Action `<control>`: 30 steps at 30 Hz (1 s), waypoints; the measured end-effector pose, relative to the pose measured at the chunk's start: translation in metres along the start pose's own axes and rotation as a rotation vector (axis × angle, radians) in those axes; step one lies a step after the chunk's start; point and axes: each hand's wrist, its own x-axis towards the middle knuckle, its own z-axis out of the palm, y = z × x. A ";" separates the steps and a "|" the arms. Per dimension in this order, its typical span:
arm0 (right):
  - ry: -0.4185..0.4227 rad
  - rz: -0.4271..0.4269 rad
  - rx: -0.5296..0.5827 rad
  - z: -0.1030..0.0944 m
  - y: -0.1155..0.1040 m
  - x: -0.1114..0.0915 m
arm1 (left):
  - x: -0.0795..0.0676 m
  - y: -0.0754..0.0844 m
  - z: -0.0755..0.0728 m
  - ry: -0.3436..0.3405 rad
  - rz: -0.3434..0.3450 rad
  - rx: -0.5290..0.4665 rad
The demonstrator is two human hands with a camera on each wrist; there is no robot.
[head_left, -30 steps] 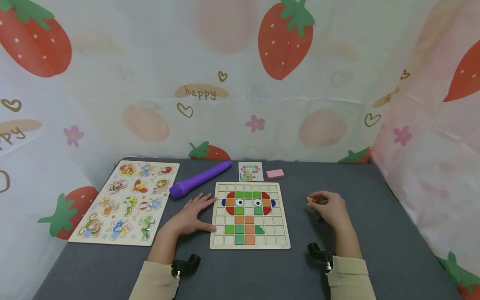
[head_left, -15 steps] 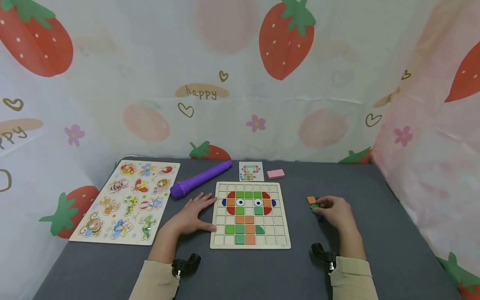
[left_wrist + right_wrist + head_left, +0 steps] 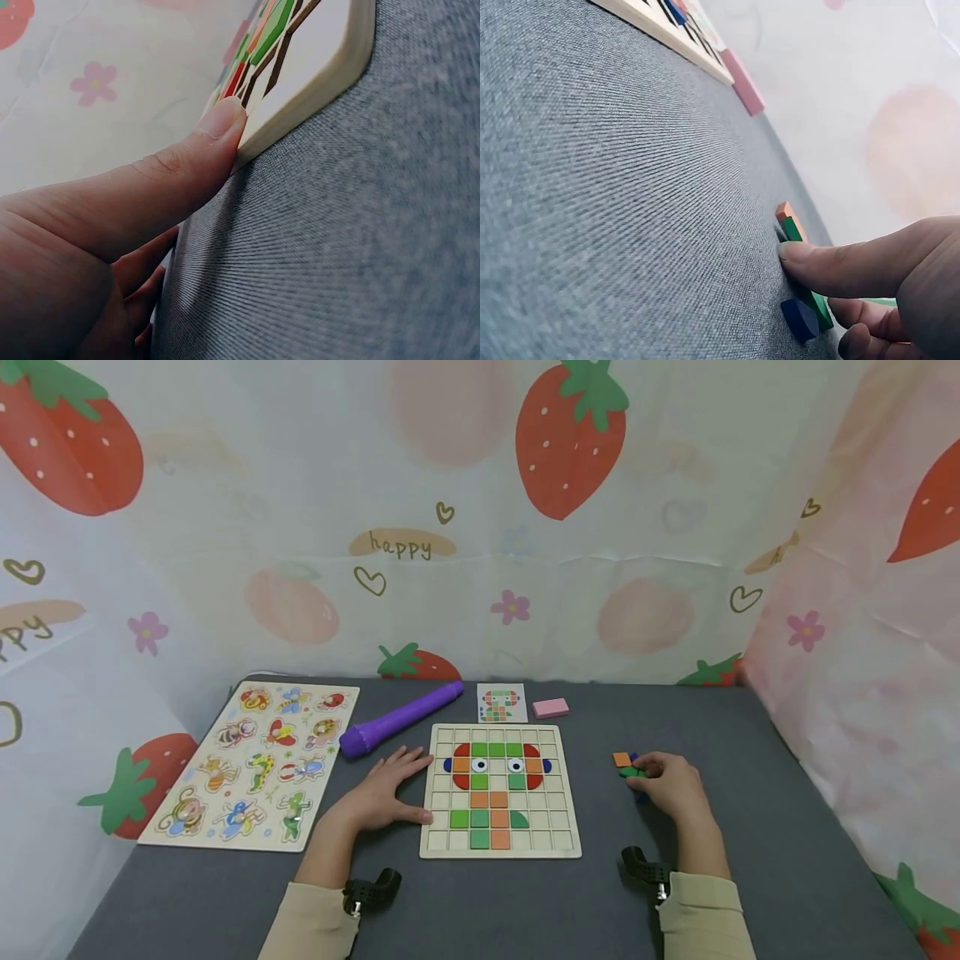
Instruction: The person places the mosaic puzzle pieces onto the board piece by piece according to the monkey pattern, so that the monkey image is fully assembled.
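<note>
My left hand (image 3: 382,791) lies at the left edge of a square wooden grid board (image 3: 551,822), fingers spread. In the left wrist view its thumb (image 3: 191,161) touches the board's rim. On the board, coloured tiles form a figure with two eyes. To the right of the board, my right hand (image 3: 672,783) is at a small cluster of pieces. Its thumb and fingers pinch a green piece (image 3: 823,311); the fingertips behind are partly hidden. An orange square tile (image 3: 622,759) lies just left of the hand. A dark blue piece (image 3: 800,321) sits beside the green one.
Behind the board lie a small pattern card (image 3: 502,703) and a pink block (image 3: 551,708). A purple microphone-shaped stick (image 3: 401,718) lies at the back left. A wooden insect picture board (image 3: 258,764) covers the left of the dark table (image 3: 757,777). A strawberry-print cloth (image 3: 465,627) hangs behind.
My right hand has moved slightly right and toward me, uncovering the orange tile and green pieces. Since half a second ago it has barely shifted. My left hand has stayed at the board.
</note>
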 end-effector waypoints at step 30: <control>0.014 -0.090 -0.139 0.005 -0.002 0.001 | 0.000 0.001 -0.001 -0.002 -0.008 -0.005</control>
